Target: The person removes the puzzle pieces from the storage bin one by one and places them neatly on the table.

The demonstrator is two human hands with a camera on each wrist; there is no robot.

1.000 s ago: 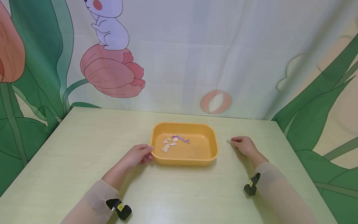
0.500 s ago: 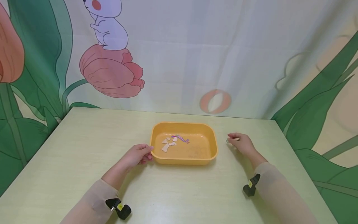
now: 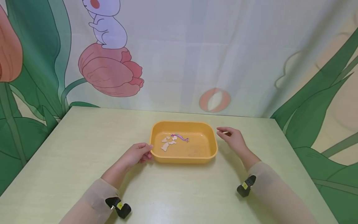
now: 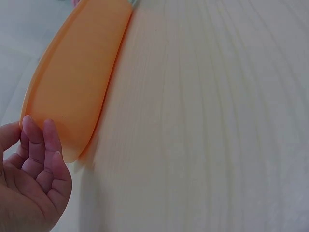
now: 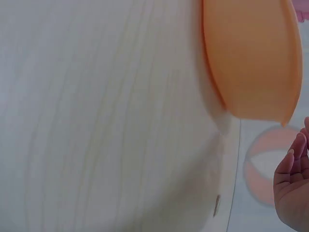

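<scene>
A yellow plastic tray [image 3: 184, 160] stands on the table, with several pale irregular flat pieces [image 3: 165, 147] and a crinkled purple strip [image 3: 181, 137] inside it. At the tray's left end my left hand [image 3: 138, 154] pinches the rim between thumb and fingers; the left wrist view shows the same hand [image 4: 36, 179] against the tray's wall [image 4: 77, 72]. My right hand [image 3: 234, 139] is raised just beside the tray's right end, thumb and fingertips brought close together. The small greenish piece it pinched earlier is hidden now. In the right wrist view that hand [image 5: 293, 191] shows only partly.
A pale wood table [image 3: 179, 193] spreads around the tray. Behind it hangs a curtain [image 3: 167, 56] printed with flowers, leaves and a white animal. Each forearm wears a black camera, the left one [image 3: 118, 207] and the right one [image 3: 246, 186].
My right hand has lifted from the table with the small greenish piece and moved left to the tray's right end. The left hand and the tray have stayed in place.
</scene>
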